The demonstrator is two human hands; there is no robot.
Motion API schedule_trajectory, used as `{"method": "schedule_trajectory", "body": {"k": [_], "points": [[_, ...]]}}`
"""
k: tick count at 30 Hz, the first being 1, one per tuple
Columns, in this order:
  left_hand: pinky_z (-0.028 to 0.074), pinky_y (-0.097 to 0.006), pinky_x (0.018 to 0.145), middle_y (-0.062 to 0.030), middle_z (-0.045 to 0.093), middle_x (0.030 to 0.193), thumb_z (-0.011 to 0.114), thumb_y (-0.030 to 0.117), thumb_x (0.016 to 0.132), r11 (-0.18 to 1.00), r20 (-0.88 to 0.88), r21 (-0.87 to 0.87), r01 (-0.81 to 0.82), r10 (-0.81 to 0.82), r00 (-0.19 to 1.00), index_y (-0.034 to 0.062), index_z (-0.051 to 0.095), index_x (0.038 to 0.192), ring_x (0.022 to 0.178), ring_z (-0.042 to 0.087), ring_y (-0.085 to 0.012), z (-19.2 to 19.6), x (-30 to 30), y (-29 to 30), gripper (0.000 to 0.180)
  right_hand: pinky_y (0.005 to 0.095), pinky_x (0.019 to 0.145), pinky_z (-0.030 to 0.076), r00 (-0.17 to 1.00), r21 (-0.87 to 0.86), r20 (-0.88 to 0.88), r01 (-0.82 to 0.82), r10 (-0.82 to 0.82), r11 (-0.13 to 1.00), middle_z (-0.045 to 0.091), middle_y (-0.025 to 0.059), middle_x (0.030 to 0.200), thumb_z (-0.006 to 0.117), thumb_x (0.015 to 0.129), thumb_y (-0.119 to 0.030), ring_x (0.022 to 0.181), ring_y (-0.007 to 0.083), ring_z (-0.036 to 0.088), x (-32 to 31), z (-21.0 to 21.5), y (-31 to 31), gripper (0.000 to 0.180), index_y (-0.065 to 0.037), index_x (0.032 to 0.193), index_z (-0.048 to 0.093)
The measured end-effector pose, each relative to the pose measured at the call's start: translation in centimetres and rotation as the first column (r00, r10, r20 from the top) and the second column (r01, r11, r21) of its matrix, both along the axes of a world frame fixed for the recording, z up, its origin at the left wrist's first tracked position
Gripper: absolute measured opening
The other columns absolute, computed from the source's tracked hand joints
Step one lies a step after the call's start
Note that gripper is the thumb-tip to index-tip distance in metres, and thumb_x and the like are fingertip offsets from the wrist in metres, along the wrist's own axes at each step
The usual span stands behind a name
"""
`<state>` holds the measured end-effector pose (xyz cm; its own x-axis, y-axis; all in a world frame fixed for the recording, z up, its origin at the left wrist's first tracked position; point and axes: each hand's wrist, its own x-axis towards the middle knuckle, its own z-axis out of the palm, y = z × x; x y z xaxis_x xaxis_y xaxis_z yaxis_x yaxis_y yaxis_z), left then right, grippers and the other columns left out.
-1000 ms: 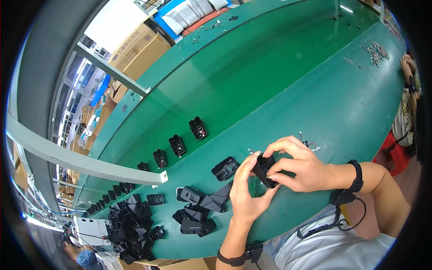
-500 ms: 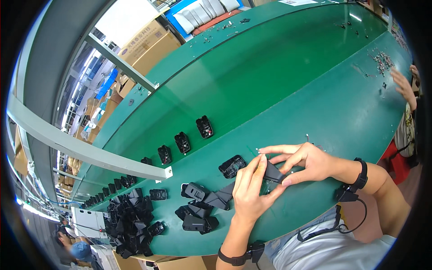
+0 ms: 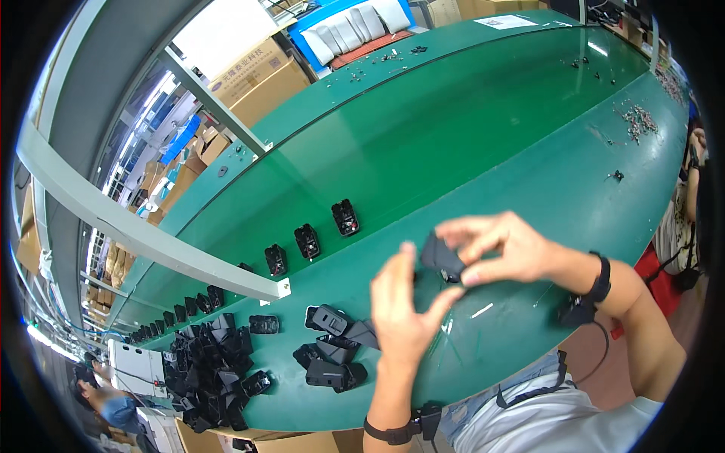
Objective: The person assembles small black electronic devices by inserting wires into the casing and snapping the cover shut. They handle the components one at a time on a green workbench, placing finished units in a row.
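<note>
A black plastic housing [image 3: 441,257] with a slanted face is raised over the near side of the green bench, pinched between the thumb and fingers of my right hand [image 3: 502,249]. My left hand [image 3: 400,302] is just left of it, apart from it, thumb and fingers spread and slightly blurred. A small dark part shows behind the left fingers, too hidden to name. Left of that hand lies a small group of black housings [image 3: 336,347]. White slivers and thin green strands [image 3: 445,343] lie below my hands.
A large heap of black housings [image 3: 211,370] covers the bench's left end. Open black shells [image 3: 306,241] with parts inside stand in a row along the recessed green strip [image 3: 423,166]. A grey metal frame [image 3: 151,234] crosses the left side. Small parts [image 3: 639,121] lie far right, near another person.
My left hand has come off the housing and opened. My right hand has lifted and turned the housing. The open shell beside my left hand no longer shows.
</note>
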<state>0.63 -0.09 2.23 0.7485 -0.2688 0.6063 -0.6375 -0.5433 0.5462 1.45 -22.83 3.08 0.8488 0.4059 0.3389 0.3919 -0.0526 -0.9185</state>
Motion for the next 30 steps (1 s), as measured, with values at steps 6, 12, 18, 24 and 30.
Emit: {"method": "schedule_trajectory", "body": {"k": [6, 12, 18, 24, 30], "points": [[0.045, -0.047, 0.098, -0.0182, 0.061, 0.123, 0.084, 0.052, 0.068, 0.783, -0.116, 0.542, -0.305, 0.429, 0.896, 0.0027, 0.059, 0.127, 0.114, 0.056, -0.0380, -1.3, 0.9, 3.5, 0.081, 0.0432, 0.098, 0.049, 0.882, -0.563, 0.462, 0.369, -0.089, 0.739, 0.058, 0.0218, 0.134, 0.081, 0.075, -0.028, 0.114, 0.0380, 0.061, 11.9, 1.2, 2.0, 0.032, -0.005, 0.098, 0.078], [0.047, -0.048, 0.091, -0.0153, 0.065, 0.110, 0.081, 0.032, 0.077, 0.810, -0.207, 0.521, -0.269, 0.425, 0.881, 0.0071, 0.057, 0.126, 0.105, 0.062, -0.0354, -2.6, 1.9, 3.8, 0.060, 0.0423, 0.100, 0.049, 0.908, -0.766, 0.417, 0.371, -0.032, 0.526, 0.055, 0.0161, 0.140, 0.082, 0.075, -0.030, 0.119, 0.0341, 0.059, 17.5, -3.1, 5.0, 0.029, -0.011, 0.097, 0.079], [0.050, -0.048, 0.086, -0.0187, 0.066, 0.109, 0.082, 0.018, 0.076, 0.888, -0.188, 0.326, -0.323, 0.396, 0.899, 0.0053, 0.053, 0.121, 0.100, 0.064, -0.0402, -1.7, 1.7, 3.3, 0.055, 0.0443, 0.093, 0.052, 0.779, -0.555, 0.619, 0.523, -0.099, 0.647, 0.058, 0.0160, 0.134, 0.077, 0.079, -0.033, 0.112, 0.0331, 0.062, 13.1, -2.5, 4.3, 0.039, -0.008, 0.108, 0.072], [0.051, -0.048, 0.082, -0.0187, 0.064, 0.106, 0.081, 0.015, 0.076, 0.925, -0.164, 0.190, -0.329, 0.360, 0.918, 0.0050, 0.051, 0.119, 0.097, 0.064, -0.0407, -1.4, 1.1, 2.3, 0.053, 0.0435, 0.076, 0.057, 0.971, -0.788, 0.205, 0.238, -0.123, 0.568, 0.070, 0.0114, 0.098, 0.081, 0.075, -0.045, 0.089, 0.0333, 0.070, 0.7, -0.7, 3.2, 0.052, -0.005, 0.103, 0.063], [0.053, -0.045, 0.081, -0.0187, 0.065, 0.103, 0.082, 0.012, 0.075, 0.963, -0.142, 0.117, -0.244, 0.259, 0.955, 0.0030, 0.053, 0.115, 0.094, 0.066, -0.0400, -1.9, 1.5, 1.2, 0.050, 0.0403, 0.069, 0.056, 0.988, -0.585, 0.147, 0.116, -0.036, 0.803, 0.065, 0.0102, 0.089, 0.075, 0.079, -0.016, 0.078, 0.0257, 0.069, 0.4, -3.9, 2.1, 0.034, -0.004, 0.108, 0.063]]}}
